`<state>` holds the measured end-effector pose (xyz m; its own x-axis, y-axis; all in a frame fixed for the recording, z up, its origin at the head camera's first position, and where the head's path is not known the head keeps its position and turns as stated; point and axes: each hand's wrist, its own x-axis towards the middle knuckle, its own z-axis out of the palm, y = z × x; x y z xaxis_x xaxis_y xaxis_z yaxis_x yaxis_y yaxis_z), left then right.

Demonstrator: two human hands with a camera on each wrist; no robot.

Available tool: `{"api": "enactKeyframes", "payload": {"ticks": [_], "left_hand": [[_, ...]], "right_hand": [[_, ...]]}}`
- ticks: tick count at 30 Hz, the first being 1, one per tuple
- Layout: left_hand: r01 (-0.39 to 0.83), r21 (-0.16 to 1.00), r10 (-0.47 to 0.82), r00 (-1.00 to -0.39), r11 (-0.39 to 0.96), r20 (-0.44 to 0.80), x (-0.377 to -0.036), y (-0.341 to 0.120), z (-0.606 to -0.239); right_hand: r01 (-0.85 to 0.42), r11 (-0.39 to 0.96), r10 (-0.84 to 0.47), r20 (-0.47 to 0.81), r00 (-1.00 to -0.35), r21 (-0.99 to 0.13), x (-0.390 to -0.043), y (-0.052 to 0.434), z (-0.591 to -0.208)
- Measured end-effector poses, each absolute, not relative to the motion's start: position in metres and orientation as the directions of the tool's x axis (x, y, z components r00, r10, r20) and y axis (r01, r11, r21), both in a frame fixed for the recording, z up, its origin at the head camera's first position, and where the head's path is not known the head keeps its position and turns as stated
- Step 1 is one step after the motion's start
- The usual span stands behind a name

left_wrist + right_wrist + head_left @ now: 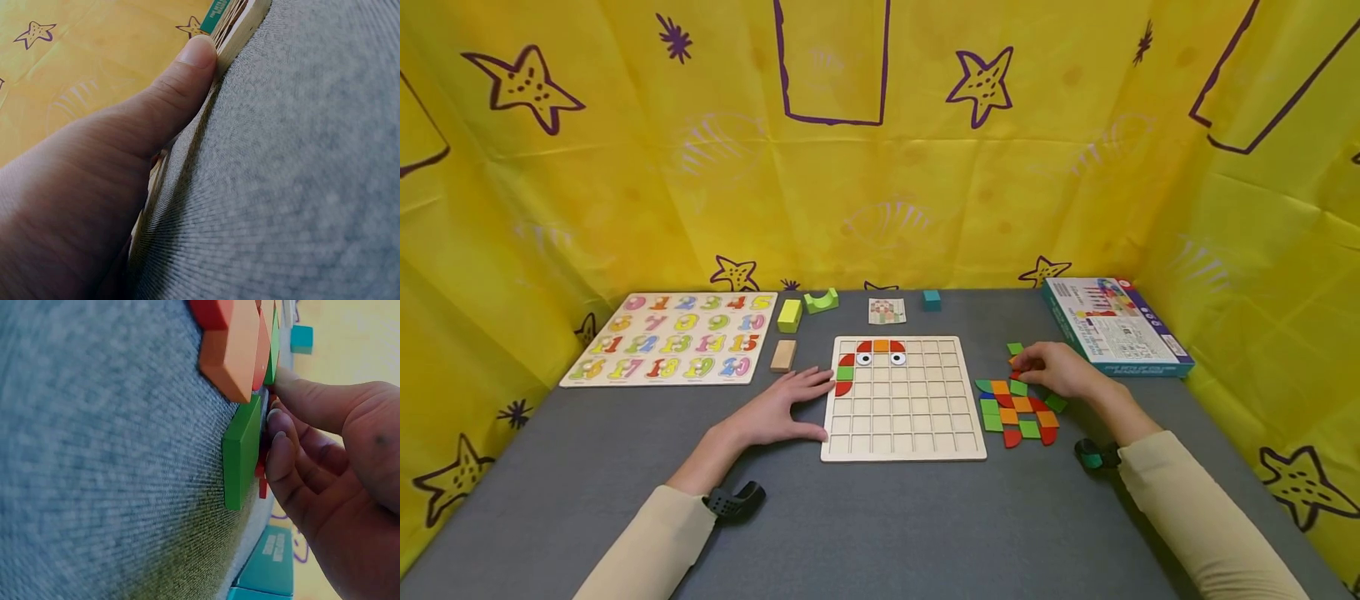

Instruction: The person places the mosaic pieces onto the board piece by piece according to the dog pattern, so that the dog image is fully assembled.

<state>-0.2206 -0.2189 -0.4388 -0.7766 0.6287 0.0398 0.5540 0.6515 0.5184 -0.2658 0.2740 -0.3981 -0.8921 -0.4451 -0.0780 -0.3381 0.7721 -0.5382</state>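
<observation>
A square wooden grid board lies flat on the grey table, its shallow cells mostly bare. Along its top-left corner a few cells are filled: red and orange pieces in an arc, a green square and two round eye pieces. To the right of the board sits a loose cluster of flat tiles in green, orange and red, squares and quarter-rounds lying close together, some touching.

The left hand rests flat on the table with fingers straight and relaxed, holding nothing; in the left wrist view its thumb presses against the board's left edge. The right hand lies over the upper edge of the tile cluster, fingers curled down onto the pieces. In the right wrist view its fingertips touch the edge of a green tile, with a red piece just behind it; whether a piece is truly pinched cannot be told.

Farther back on the table are a number puzzle board at the left, a yellow-green block, a plain wooden block, a green arch block, a small pattern card, a teal cube and a teal box at the right. A yellow cloth with purple stars hangs round the table on three sides.
</observation>
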Motion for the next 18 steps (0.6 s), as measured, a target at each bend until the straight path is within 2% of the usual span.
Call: {"api": "enactKeyframes", "payload": {"ticks": [12,18], "left_hand": [[0.532,0.52,0.616,-0.788,0.668,0.015,-0.2207,-0.2188,-0.4369],[0.528,0.517,0.614,-0.789,0.674,0.005,-0.2204,-0.2193,-0.4369]], "right_hand": [[-0.399,0.775,-0.493,-0.074,-0.867,-0.489,-0.2675,0.273,-0.4013],[-0.378,0.77,-0.465,-0.046,-0.884,-0.514,-0.2656,0.2722,-0.3994]]}}
